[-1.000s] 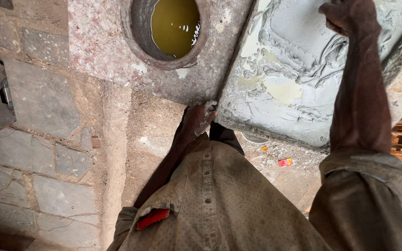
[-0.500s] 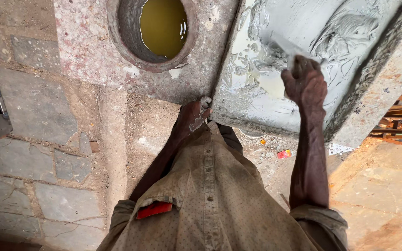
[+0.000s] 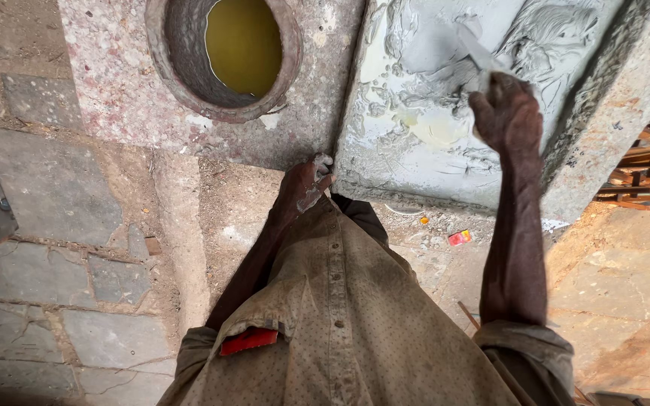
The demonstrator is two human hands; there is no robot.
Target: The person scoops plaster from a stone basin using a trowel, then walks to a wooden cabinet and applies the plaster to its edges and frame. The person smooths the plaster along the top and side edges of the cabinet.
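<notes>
While the right hand [image 3: 509, 113] is up on the grey slab [image 3: 603, 128], its fingers are closed around a flat tool [image 3: 475, 49] that lies in the wet grey cement [image 3: 430, 68]. The left hand [image 3: 302, 188] is lower down, touching the slab's bottom corner; its fingers look bent, with grey mud on them, but it is hard to tell if they hold anything. A round hole [image 3: 223, 53] with yellow water sits just beside the slab, in a speckled stone block [image 3: 114, 83]. To spread the cement well, it seems best to keep the tool flat, push softly and evenly, and keep the mud on the slab
</notes>
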